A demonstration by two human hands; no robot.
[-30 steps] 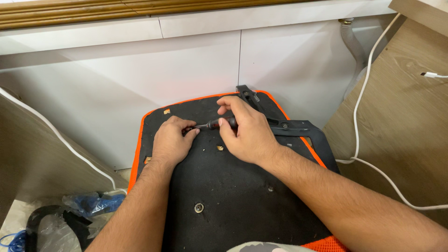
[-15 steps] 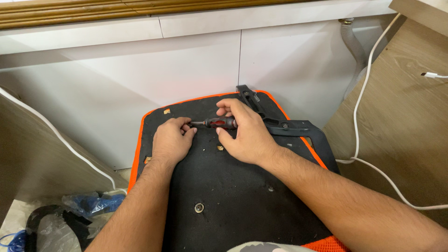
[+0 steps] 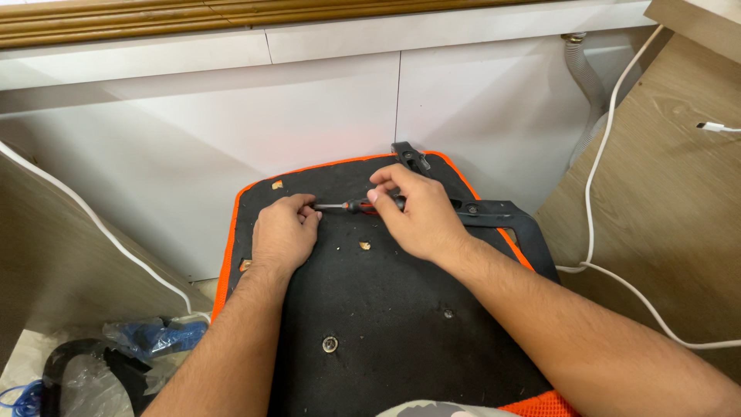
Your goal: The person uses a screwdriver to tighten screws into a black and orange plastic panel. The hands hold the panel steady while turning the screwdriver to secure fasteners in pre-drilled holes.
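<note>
Screwdriver held flat across the upturned chair seat, between the two hands.

The screwdriver [image 3: 356, 205] lies almost level, its long axis running left to right; the red and black handle is inside the right hand [image 3: 413, 216], whose fingers are curled closed around it. The thin metal shaft points left, and its tip reaches the left hand [image 3: 284, 235], whose fingers are bent and pinched together at the tip, resting on the black seat panel [image 3: 386, 309]. A black bracket [image 3: 494, 212] sits just beside the right hand.
</note>
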